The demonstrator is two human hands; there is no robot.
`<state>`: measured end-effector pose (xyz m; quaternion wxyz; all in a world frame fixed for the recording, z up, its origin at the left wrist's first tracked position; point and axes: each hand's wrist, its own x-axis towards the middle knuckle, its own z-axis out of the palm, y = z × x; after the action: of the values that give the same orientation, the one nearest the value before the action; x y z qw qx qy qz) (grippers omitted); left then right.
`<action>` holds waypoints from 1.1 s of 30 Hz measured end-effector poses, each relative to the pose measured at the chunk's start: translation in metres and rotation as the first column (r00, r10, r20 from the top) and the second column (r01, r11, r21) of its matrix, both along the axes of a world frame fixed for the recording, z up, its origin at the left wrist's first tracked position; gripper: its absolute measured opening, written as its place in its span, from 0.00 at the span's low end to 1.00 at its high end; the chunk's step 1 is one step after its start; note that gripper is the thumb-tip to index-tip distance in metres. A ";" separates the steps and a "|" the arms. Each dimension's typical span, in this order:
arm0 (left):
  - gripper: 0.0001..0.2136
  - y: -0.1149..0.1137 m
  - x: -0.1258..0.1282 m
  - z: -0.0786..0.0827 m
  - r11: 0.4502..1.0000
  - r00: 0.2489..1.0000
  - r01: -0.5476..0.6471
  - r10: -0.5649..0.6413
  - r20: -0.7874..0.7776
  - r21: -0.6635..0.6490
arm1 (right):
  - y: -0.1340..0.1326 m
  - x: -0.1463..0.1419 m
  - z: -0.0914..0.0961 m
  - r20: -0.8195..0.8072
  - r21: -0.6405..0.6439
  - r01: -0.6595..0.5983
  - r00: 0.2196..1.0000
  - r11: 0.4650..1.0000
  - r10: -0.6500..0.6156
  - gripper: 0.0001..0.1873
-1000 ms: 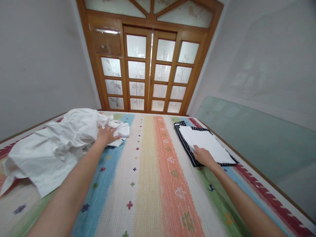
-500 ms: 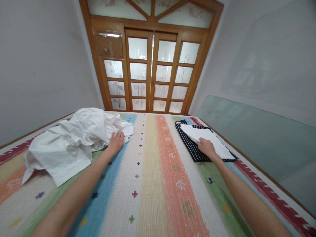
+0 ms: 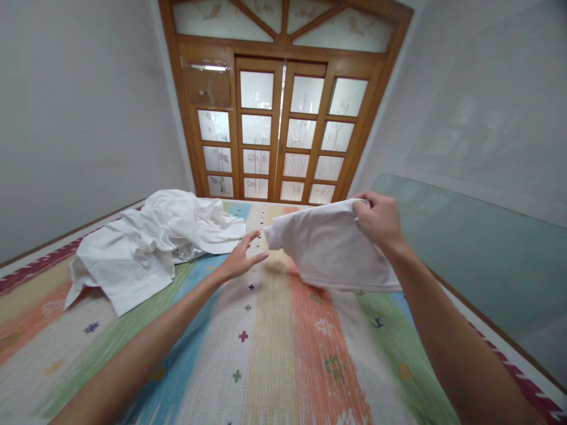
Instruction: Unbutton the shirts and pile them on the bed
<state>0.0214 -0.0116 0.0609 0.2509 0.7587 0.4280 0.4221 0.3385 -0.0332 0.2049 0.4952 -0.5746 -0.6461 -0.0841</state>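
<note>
My right hand is closed on the upper right edge of a folded white cloth, whose exact kind I cannot make out. The cloth hangs tilted above the striped bedspread, its narrow end pointing left. Close to that end, my left hand is open, thumb and fingers apart, and appears not to touch it. A crumpled white fabric piece lies in a loose heap on the left. The black-and-white striped cloth seen earlier is out of sight now.
Behind the bed stand wooden doors with glass panes. Plain walls rise on both sides. A pale green rounded panel lines the right wall beside the bed.
My right hand has lifted the folded white cloth off the striped cloth and toward the middle. My left hand has left the crumpled white fabric, moved right and opened. The view has shifted slightly.
</note>
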 end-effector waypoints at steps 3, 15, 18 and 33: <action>0.31 -0.015 0.016 0.022 0.960 0.963 0.117 -0.047 0.264 -0.254 | 0.008 -0.009 -0.002 -0.247 -0.058 -0.198 0.952 0.978 0.178 0.10; 0.17 -0.057 0.043 0.055 0.979 0.987 0.107 -0.083 0.137 -0.175 | -0.002 -0.064 -0.064 -0.506 -0.451 -0.779 0.625 0.435 0.595 0.15; 0.12 -0.063 0.048 0.058 0.967 0.975 0.223 -0.223 0.018 -0.124 | -0.017 -0.082 -0.069 -0.589 -0.428 -0.860 0.498 0.278 0.636 0.18; 0.15 -0.063 0.026 0.068 0.990 0.979 0.136 -0.128 -0.160 0.041 | -0.010 -0.075 -0.072 -0.321 -0.284 -0.664 0.746 0.692 0.584 0.02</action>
<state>0.0476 -0.0747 0.1293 0.2241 0.8227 0.3840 0.3542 0.2637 -0.0433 0.1329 0.4366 -0.4092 -0.7518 0.2769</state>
